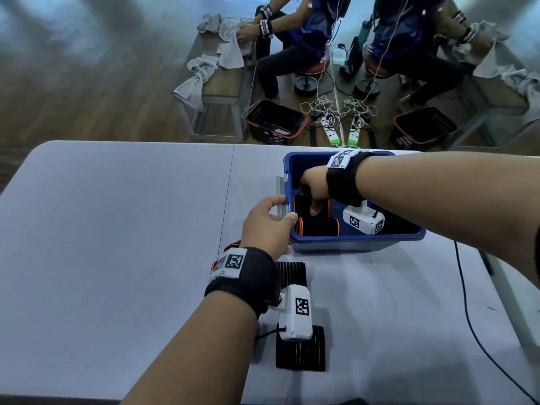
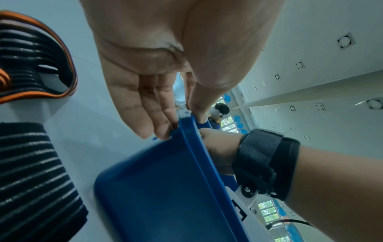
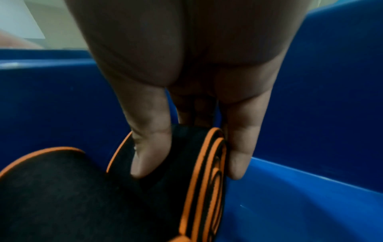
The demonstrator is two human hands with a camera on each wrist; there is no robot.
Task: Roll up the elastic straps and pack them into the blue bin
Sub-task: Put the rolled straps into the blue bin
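The blue bin [image 1: 356,239] stands on the grey table, right of centre. My left hand [image 1: 285,210] pinches its left rim [image 2: 187,131] between thumb and fingers. Inside the bin, my right hand [image 3: 188,172] grips a rolled black strap with orange edges [image 3: 199,172] near the left wall, thumb on one side and fingers on the other. A second rolled strap [image 1: 318,226] lies beside it, nearer me. On the table under my left wrist lies a flat black ribbed strap [image 1: 301,352]. An orange-edged strap [image 2: 31,57] lies left of that wrist.
A black cable [image 1: 467,311] runs across the table's right side. Beyond the far table edge are a black basket [image 1: 274,121], power strips and a seated person at a bench with grey towels [image 1: 204,71].
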